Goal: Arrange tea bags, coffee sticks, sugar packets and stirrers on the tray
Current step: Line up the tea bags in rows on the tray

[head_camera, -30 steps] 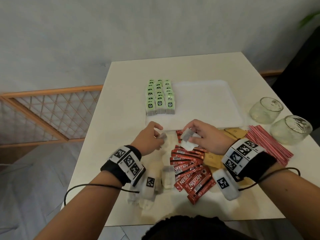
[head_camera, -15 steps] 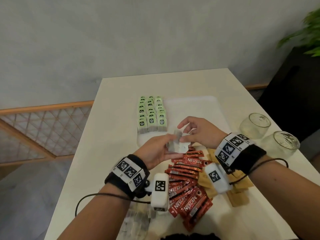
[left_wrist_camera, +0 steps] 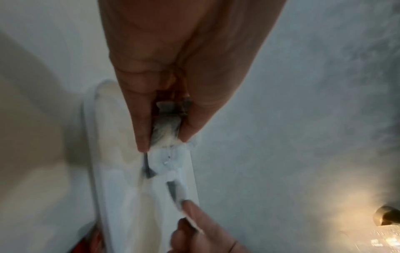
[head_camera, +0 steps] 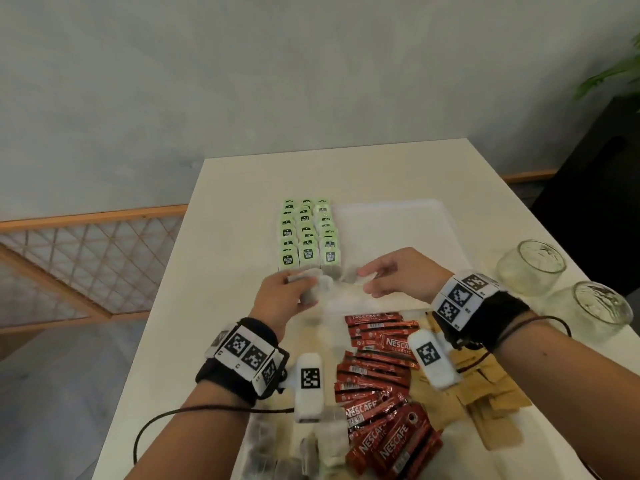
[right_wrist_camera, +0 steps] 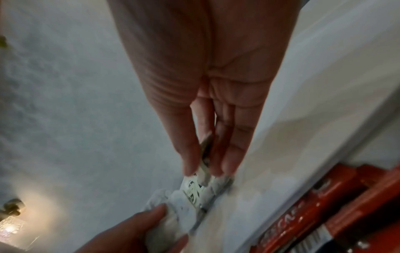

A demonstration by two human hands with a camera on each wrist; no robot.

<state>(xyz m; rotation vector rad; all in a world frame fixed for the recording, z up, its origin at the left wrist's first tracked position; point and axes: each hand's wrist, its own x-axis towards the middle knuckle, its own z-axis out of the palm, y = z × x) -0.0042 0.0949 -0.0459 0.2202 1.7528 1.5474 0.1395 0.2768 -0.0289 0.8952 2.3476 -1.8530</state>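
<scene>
From the head view, your left hand (head_camera: pixel 289 292) pinches a tea bag (head_camera: pixel 313 289) over the tray's (head_camera: pixel 398 220) near edge; your right hand (head_camera: pixel 398 273) pinches another. Left wrist view: fingers clamp the bag. Right wrist view: thumb and fingers likewise.

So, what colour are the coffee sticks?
Red with white lettering: coffee sticks, clearest in the head view.
</scene>
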